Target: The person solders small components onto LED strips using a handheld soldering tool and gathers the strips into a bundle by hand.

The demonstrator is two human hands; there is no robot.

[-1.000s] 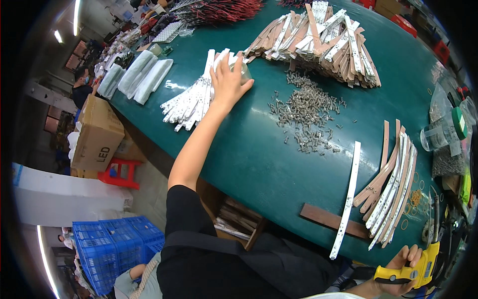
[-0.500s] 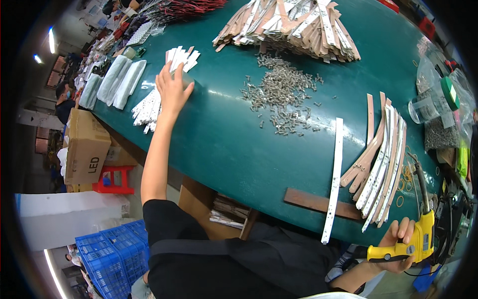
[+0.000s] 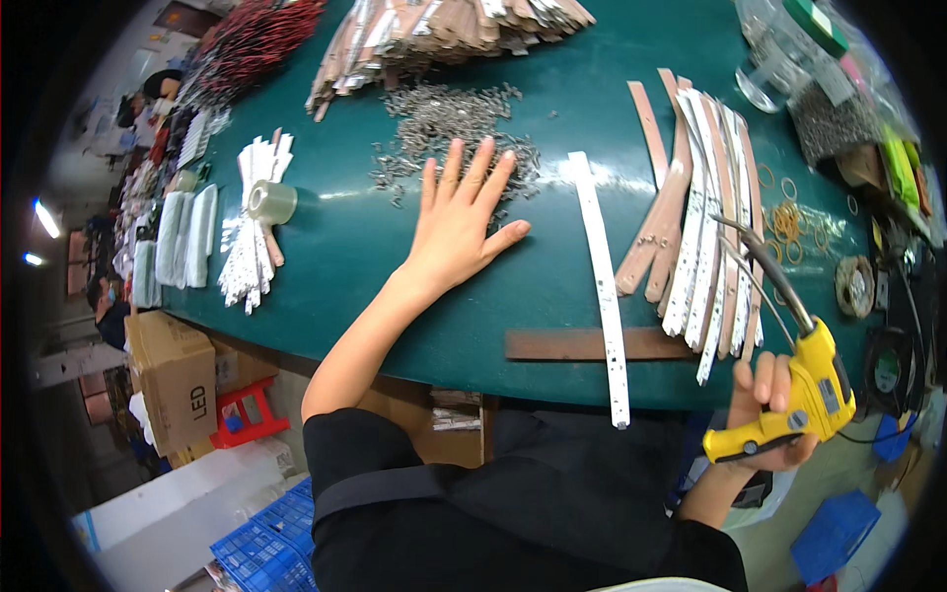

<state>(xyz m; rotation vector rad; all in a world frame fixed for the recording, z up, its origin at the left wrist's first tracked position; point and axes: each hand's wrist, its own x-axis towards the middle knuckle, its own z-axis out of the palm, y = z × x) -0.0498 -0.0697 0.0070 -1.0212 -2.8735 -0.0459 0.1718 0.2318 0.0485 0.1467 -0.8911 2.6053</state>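
My left hand [image 3: 459, 217] is spread flat with fingers apart and nothing in it, over the near edge of a heap of small metal pieces [image 3: 444, 113]; whether it touches them I cannot tell. In my right hand [image 3: 764, 395] is a yellow soldering gun [image 3: 814, 380] with a curved metal nozzle and thin tube pointing up and left. That nozzle lies in front of a fanned stack of white and tan strips [image 3: 691, 217]. A single white strip [image 3: 602, 286] lies between my hands, across a dark brown bar [image 3: 552, 344] near the table's front edge.
Left on the green table [image 3: 345, 257] are a tape roll [image 3: 273, 202], a small strip bundle [image 3: 252, 247] and wrapped packs [image 3: 187, 232]. Behind are a large strip pile [image 3: 434, 39] and red-black wires [image 3: 247, 59]. At right sit rubber bands [image 3: 787, 222] and a green-lidded jar [image 3: 779, 74].
My left hand has moved right, from beside the small strip bundle to the metal pieces, uncovering the tape roll. The view has shifted. My right hand still holds the soldering gun.
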